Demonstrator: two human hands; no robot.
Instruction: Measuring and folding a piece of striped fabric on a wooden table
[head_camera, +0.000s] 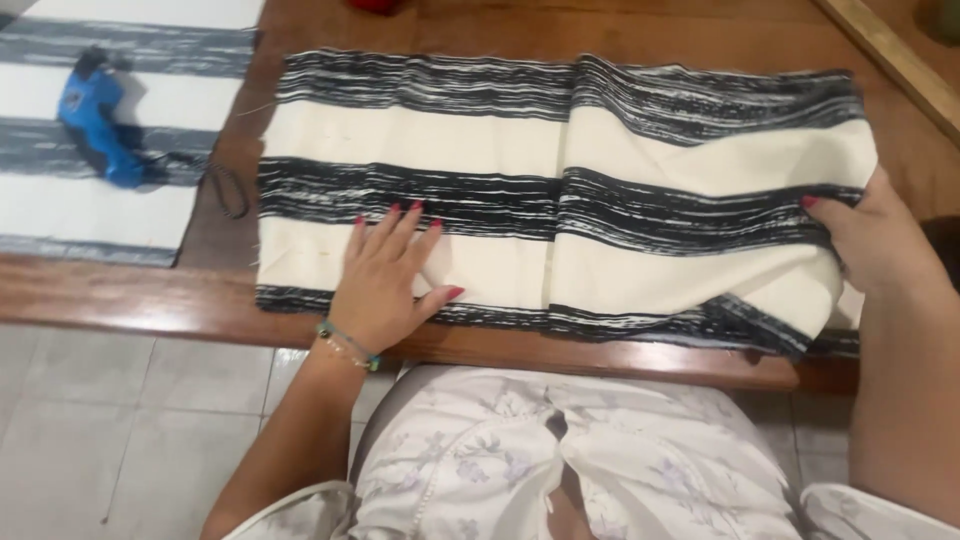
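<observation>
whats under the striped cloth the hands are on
The black-and-cream striped cloth lies on a brown wooden table, bare wood showing around its edges. The left hand presses it flat; the right hand grips its right edge. Anything beneath the cloth is hidden.

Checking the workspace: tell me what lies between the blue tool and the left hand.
In the head view, between the blue tool and left hand lie a dark cord, bare wooden table, then striped cloth.

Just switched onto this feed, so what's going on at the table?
A person is handling a black-and-cream striped fabric spread over a wooden table. The left hand lies flat on the cloth near its front edge, while the right hand grips the fabric's right end, which is bunched and partly folded. A blue glue gun lies on another striped piece at far left.
</observation>
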